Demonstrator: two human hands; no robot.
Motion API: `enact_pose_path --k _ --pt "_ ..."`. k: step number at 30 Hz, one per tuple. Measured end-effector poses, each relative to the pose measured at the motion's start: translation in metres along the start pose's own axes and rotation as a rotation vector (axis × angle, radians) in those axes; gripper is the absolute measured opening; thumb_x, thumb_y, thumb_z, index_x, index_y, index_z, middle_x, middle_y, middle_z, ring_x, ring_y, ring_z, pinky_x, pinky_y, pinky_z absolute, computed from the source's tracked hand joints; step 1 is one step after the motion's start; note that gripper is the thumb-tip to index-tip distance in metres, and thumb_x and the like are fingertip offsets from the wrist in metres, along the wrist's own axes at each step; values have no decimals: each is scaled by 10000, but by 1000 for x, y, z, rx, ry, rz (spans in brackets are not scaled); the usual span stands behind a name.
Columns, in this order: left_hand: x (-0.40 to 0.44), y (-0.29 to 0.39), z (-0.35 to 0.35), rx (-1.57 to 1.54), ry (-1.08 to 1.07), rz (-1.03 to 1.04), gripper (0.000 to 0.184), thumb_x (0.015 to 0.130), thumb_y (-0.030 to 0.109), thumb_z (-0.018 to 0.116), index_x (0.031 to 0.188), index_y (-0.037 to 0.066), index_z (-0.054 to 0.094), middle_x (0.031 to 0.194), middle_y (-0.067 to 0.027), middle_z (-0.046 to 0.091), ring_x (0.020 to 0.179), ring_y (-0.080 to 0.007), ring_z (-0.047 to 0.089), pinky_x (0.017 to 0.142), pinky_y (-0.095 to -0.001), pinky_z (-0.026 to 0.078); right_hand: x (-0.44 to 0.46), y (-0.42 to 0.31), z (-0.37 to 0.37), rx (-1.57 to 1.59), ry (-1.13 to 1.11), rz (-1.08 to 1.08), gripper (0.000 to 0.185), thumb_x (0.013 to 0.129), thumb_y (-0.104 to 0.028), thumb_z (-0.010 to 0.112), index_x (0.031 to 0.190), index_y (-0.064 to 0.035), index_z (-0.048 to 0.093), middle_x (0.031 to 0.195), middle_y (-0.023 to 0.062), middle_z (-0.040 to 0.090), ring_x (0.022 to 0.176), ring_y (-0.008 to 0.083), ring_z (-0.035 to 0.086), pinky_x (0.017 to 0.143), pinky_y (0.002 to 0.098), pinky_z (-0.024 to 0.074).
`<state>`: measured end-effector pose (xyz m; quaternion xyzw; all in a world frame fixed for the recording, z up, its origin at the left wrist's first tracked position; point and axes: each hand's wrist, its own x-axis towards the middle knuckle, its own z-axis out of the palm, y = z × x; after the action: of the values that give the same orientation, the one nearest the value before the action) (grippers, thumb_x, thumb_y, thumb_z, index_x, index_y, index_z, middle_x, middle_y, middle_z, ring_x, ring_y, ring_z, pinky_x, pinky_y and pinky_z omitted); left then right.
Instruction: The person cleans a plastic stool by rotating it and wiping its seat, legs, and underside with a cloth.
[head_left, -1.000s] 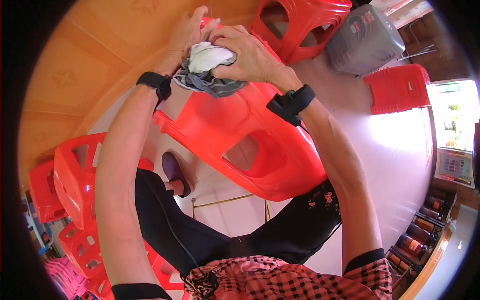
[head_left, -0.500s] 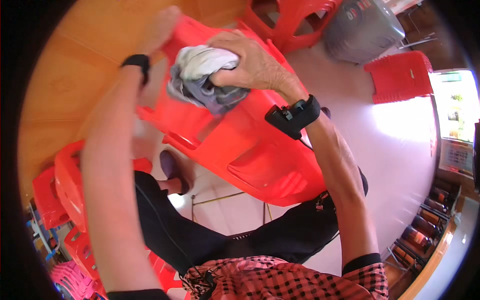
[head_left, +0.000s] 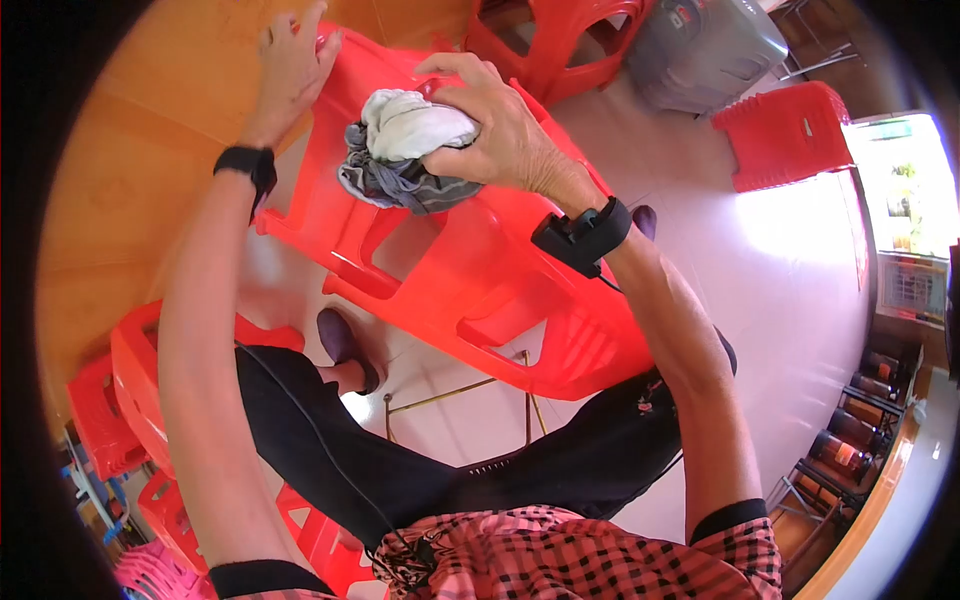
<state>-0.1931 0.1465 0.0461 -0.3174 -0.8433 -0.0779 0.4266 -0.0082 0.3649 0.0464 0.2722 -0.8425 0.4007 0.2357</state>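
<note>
Cloth of crumpled white and dark grey fabric point(head_left: 405, 148) sits bunched on the upper part of a glossy red plastic stool point(head_left: 470, 262). Bunching probably keeps it compact enough for one hand: the bare right hand point(head_left: 500, 125) is partly closed round its side, thumb below and fingers curled above, with firm hold of the wad.

The stool lies tilted on its side, its cut-out openings showing, the near end at the right thigh of the black trousers point(head_left: 330, 425). That leg likely props it, while the spread knees leave room for its bulk; whether it is one piece or two nested, I cannot tell. The bare left hand point(head_left: 290, 85) is at the stool's far upper corner, fingers loosely spread, perhaps to steady that end; I cannot tell whether it grips the edge.

Black wrist straps point(head_left: 585, 238) sit above both hands, clear of the palms. Beyond the left hand spreads an orange panelled surface point(head_left: 140, 180). Past the stool's far side stand another red stool point(head_left: 548, 50), a grey plastic box point(head_left: 705, 50) and a red plastic stack point(head_left: 785, 135), its pieces seemingly nested to save floor. Dark bottles point(head_left: 840, 455) lie along the right.
</note>
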Motion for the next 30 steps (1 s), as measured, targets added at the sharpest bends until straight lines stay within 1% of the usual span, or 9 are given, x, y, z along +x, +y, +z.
enact_pose_path --k 2,6,12,17,20,22,25,28,30 --pt "-8 10 -13 5 74 62 401 879 314 557 1215 100 513 973 -173 551 952 -338 509 866 -426 414 -10 -3 -3 -56 68 3 381 610 -153 671 939 36 626 1255 102 459 1081 284 513 904 376 434" --pt "-44 55 -59 -337 -21 -46 474 852 257 612 1226 12 456 1095 -212 497 1012 -343 476 890 -428 398 -30 -9 -15 7 109 106 412 587 -226 712 926 0 649 1217 114 479 1106 310 480 927 405 418" --pt "-139 139 -60 -1160 -460 -692 484 901 361 534 1164 -39 468 1110 -205 545 1053 -312 516 880 -393 414 -80 -38 -55 99 244 517 360 675 -186 651 975 11 647 1242 115 460 1101 263 519 936 354 417" --pt "-174 171 -48 -1141 -681 -767 595 913 531 406 1003 -36 559 929 -186 615 893 -283 585 769 -388 444 -132 -52 -108 -59 227 701 466 698 -233 657 1092 11 605 1145 151 559 1028 248 580 904 353 445" --pt "-165 173 -58 -1048 -786 -711 636 910 573 373 882 -32 568 822 -174 602 800 -255 579 709 -391 434 -169 -36 -135 -79 27 860 507 717 -286 657 1132 -2 593 1142 169 579 1049 251 577 892 349 454" --pt "-157 174 -65 -935 -879 -659 649 905 581 365 794 -28 559 752 -166 575 740 -233 559 670 -396 418 -184 -20 -143 29 -171 1031 506 761 -262 642 1196 -18 560 1025 88 645 931 178 609 843 303 473" --pt "-149 189 -70 -1127 -683 -800 591 907 548 396 689 0 442 635 -129 411 631 -219 428 611 -402 375 -189 -18 -148 286 -140 1024 424 797 -263 618 1133 -4 602 991 56 651 897 150 609 809 287 482" --pt "-143 189 -67 -996 -713 -701 575 911 530 405 684 2 433 628 -115 391 620 -212 412 601 -403 363 -203 -5 -154 418 -104 1026 404 834 -268 584 1120 17 597 958 43 652 871 142 616 777 277 502" --pt "-140 188 -70 -992 -743 -703 570 915 517 411 672 1 431 615 -110 371 623 -198 401 606 -403 363 -228 26 -163 654 186 1157 420 877 -307 557 1137 23 567 917 41 648 859 147 622 776 279 514"
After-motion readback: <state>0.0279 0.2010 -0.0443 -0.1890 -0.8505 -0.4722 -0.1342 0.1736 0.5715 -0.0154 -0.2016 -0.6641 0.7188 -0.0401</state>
